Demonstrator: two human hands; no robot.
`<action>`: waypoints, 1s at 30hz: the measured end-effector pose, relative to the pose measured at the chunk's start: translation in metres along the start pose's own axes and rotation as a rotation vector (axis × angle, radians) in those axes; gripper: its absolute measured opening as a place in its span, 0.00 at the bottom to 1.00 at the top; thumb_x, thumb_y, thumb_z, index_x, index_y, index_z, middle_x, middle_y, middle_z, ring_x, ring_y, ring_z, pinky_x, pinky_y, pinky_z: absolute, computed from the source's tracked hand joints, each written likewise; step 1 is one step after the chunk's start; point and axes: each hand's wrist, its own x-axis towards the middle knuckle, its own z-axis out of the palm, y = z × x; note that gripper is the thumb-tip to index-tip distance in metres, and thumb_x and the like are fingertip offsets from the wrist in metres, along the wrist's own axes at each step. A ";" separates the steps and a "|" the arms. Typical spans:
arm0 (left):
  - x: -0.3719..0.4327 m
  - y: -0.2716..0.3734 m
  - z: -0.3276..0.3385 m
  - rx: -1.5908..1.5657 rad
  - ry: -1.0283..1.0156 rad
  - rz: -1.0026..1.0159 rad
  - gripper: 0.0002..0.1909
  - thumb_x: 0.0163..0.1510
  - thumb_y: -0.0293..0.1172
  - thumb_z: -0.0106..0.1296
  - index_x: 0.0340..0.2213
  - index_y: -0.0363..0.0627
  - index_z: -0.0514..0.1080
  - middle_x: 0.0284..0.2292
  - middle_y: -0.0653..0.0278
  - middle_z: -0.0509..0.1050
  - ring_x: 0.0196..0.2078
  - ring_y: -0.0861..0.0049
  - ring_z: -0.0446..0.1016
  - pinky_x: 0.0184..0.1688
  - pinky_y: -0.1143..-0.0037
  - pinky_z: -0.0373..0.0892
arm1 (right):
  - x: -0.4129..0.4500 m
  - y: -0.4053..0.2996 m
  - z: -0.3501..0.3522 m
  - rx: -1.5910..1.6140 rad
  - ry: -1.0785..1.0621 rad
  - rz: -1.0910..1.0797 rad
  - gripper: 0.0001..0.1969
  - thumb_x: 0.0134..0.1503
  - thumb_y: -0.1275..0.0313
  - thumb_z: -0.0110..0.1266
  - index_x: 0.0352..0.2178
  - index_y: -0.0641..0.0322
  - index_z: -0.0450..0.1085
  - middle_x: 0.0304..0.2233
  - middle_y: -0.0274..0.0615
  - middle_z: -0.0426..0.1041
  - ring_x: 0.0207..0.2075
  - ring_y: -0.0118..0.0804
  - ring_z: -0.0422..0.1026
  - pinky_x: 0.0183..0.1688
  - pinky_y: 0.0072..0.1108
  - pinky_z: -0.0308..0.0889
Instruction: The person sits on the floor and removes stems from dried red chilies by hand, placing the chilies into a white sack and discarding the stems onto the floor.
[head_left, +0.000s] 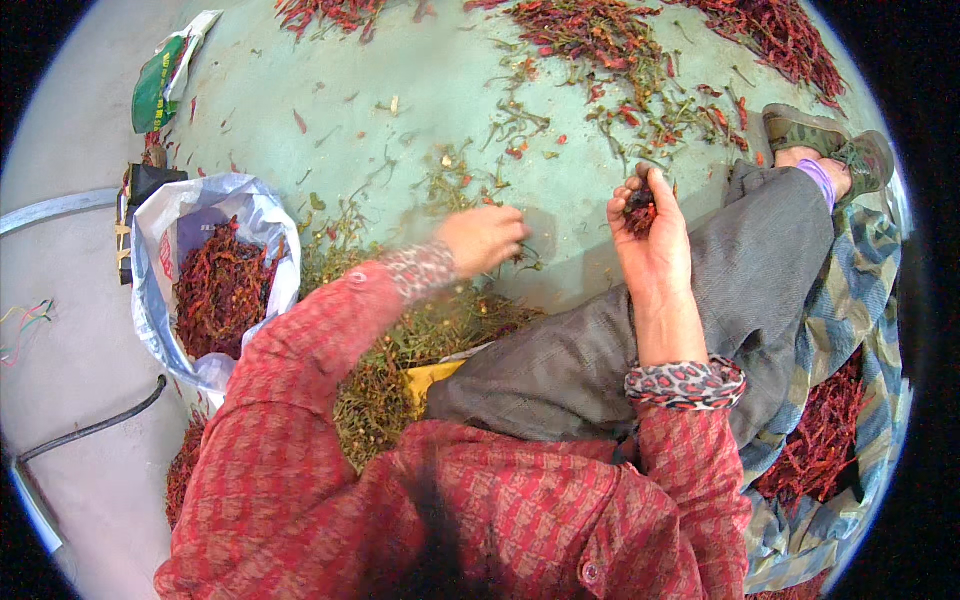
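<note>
My right hand (654, 232) is raised above my bent grey trouser leg (555, 360), its fingers curled around a small bunch of dark red dried chilli peppers (640, 213). Left of it, my left hand (484, 238) hovers, blurred by motion, with its back towards me and its fingers bent downward. Thin green stems (531, 259) show just below those fingertips; whether they are held is hidden. A heap of green-brown stems (375, 405) lies under my left forearm and beside my leg.
A white woven sack (291, 277) of dried chillies stands at left. More chillies fill a checked cloth (862, 292) at right. Piles of red chillies (585, 34) and scattered stems cover the far floor. A black cable (97, 429) and a green-and-white bag (159, 90) lie left.
</note>
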 end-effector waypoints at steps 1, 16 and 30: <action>-0.008 -0.003 -0.002 -0.045 0.001 0.022 0.12 0.47 0.31 0.45 0.36 0.47 0.64 0.34 0.59 0.66 0.37 0.65 0.67 0.35 0.71 0.66 | 0.002 0.000 0.000 -0.011 0.004 0.006 0.09 0.52 0.68 0.45 0.31 0.63 0.63 0.22 0.34 0.65 0.23 0.28 0.65 0.26 0.19 0.66; 0.037 -0.033 -0.065 -0.586 0.372 -0.550 0.12 0.48 0.35 0.42 0.33 0.44 0.69 0.30 0.59 0.71 0.35 0.70 0.69 0.38 0.75 0.64 | -0.001 0.008 0.000 -0.159 -0.092 0.177 0.12 0.54 0.69 0.41 0.35 0.67 0.61 0.28 0.44 0.67 0.33 0.40 0.68 0.37 0.28 0.67; -0.053 -0.060 0.004 0.284 0.149 -0.184 0.18 0.44 0.32 0.47 0.40 0.46 0.64 0.44 0.57 0.62 0.46 0.63 0.61 0.45 0.69 0.61 | -0.001 0.004 0.000 -0.016 -0.172 0.299 0.10 0.52 0.70 0.45 0.32 0.67 0.62 0.22 0.38 0.63 0.23 0.29 0.61 0.22 0.15 0.62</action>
